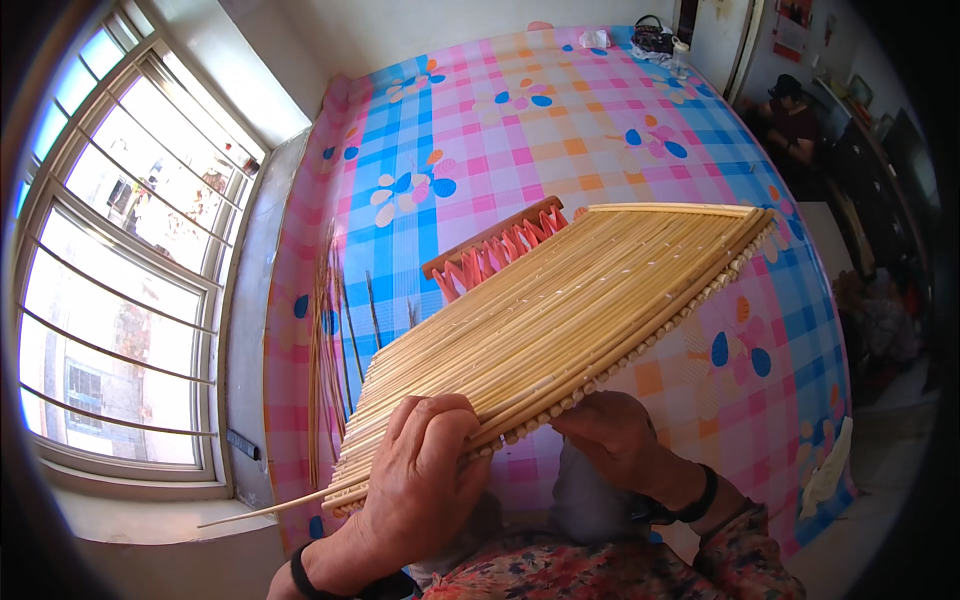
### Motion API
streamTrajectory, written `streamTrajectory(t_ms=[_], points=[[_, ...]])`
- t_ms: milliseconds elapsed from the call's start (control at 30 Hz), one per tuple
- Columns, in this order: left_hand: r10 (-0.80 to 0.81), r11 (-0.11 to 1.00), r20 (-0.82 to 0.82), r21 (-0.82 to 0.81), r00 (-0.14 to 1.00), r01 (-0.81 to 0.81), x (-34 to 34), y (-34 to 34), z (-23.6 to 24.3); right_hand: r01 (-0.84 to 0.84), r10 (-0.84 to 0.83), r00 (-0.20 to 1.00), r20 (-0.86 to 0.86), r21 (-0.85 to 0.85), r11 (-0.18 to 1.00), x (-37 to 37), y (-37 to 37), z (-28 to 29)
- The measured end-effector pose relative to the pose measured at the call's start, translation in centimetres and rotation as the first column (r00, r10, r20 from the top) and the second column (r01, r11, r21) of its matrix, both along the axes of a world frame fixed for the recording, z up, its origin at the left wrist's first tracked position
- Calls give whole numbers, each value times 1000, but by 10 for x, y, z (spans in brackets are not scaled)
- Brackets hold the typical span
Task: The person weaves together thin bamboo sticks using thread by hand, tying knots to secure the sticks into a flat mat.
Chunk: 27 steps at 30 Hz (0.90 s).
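Observation:
A stiff mat of pale straw-coloured stalks [530,310], laid side by side and stitched together, is tilted up in front of me. My left hand [425,470] is closed over its near edge, knuckles up. A thin loose stalk [262,513] sticks out to the left from beside that hand. My right hand [615,440] is curled just below the mat's near edge, close against the row of cut stalk ends. The mat partly hides its fingertips, and I cannot make out what they pinch.
Behind the mat lies a reddish-brown bar with pink zigzag strips [500,245]. Several loose dark stalks [328,350] lie to the left on the checked flowered sheet [480,130]. A barred window [130,270] lines the left. A dark bag [652,38] sits far back; a person [790,120] is at far right.

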<state>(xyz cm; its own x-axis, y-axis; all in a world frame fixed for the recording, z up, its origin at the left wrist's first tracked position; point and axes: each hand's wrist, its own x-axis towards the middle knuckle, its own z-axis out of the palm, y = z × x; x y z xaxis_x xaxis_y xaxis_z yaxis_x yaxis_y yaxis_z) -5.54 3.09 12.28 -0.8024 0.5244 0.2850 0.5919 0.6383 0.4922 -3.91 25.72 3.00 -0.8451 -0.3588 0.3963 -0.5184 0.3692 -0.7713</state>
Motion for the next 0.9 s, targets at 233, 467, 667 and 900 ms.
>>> streamTrajectory(t_ms=[233,467,667,900], points=[[4,1000,14,6,1000,-4,-2,0,3,3,-3,999,-47,3,1000,0,-1,-3],[3,1000,-6,-7,1000,-3,-2,-1,2,3,-2,1000,-23,11,1000,-2,-2,2],[-8,1000,-50,1,999,8,0,-3,-1,19,-19,999,-34,3,1000,-3,-5,2],[-30,999,1,-13,1000,30,0,-3,2,31,-32,999,-30,-40,999,-2,-4,5]])
